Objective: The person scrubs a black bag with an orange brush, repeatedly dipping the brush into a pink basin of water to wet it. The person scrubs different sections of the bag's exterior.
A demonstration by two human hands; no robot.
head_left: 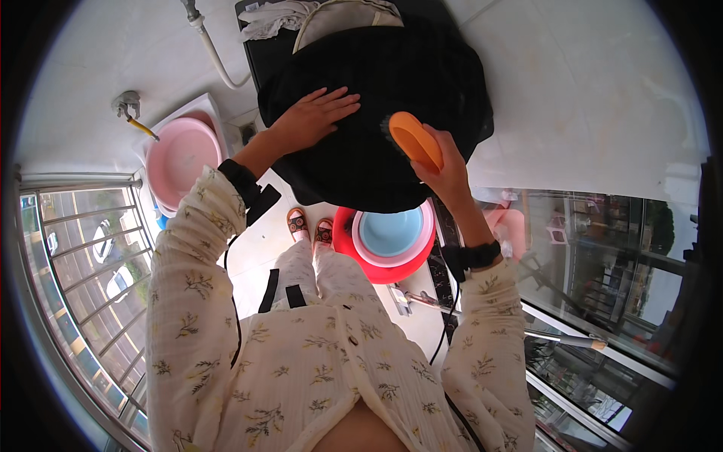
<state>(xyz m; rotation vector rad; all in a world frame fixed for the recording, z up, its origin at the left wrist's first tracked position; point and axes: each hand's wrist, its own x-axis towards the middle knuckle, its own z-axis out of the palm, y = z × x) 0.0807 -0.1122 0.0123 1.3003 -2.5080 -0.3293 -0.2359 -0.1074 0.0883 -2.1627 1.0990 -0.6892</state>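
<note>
A large black cloth item point(361, 164), perhaps a garment, is draped over a dark surface in front of me. My left hand point(316, 117) rests flat on it, fingers spread. In my right hand point(447, 169) is an orange scrubbing brush point(415, 140), gripped by its handle. Its dark bristles face left, close to the black cloth; whether they touch it I cannot tell. Beyond the black cloth shows a beige piece of fabric point(344, 21) with a rounded edge.
A crumpled pale cloth point(277, 17) lies at the back left. Below the tap point(127, 104) a pink basin point(185, 158) sits in a white sink point(210, 107). Stacked basins, a light blue one point(391, 231) uppermost, stand on the floor by my feet. A barred window point(93, 243) is at left.
</note>
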